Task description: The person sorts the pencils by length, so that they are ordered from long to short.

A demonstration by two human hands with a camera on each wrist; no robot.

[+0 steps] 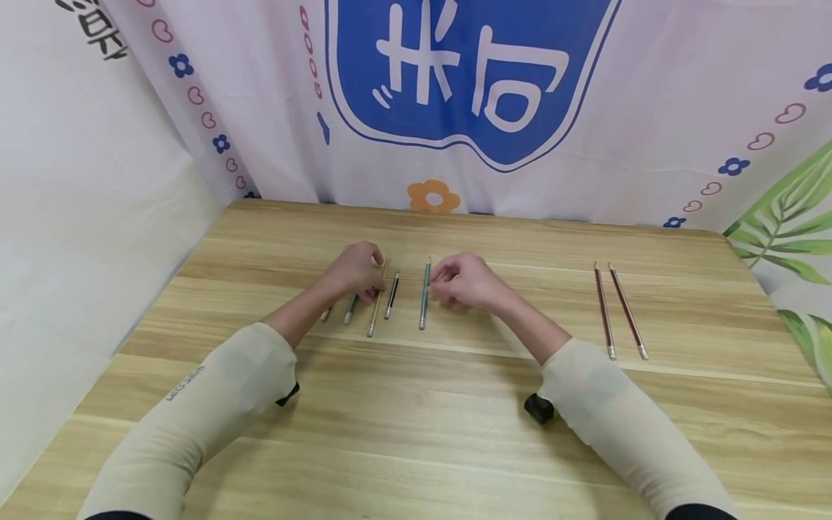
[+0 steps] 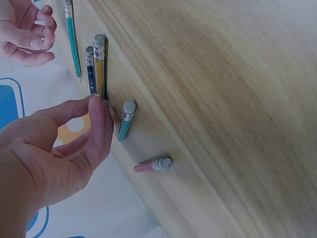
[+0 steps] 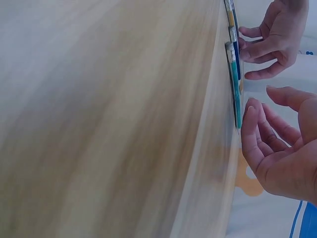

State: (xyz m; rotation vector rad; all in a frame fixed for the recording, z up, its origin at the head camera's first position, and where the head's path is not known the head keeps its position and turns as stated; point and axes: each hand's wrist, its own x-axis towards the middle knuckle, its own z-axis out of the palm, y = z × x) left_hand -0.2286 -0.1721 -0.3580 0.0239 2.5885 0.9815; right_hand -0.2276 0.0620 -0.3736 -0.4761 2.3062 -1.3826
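head view: left hand point(image 1: 355, 271) is narrow at a yellow pencil point(image 1: 376, 310), gripping or not i cannot tell; right hand point(image 1: 469, 280), loosely curled, holds nothing beside a teal pencil point(image 1: 425, 296).

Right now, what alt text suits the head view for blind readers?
A person's left hand is at a yellow pencil on a wooden table, the right hand beside a teal pencil, a navy pencil between. Two red pencils lie further right.

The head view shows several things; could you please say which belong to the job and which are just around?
Likely the job: yellow pencil, navy pencil, two teal pencils, pink pencil, perhaps the two dark red pencils set apart.
Just around: printed cloth, leaf print.
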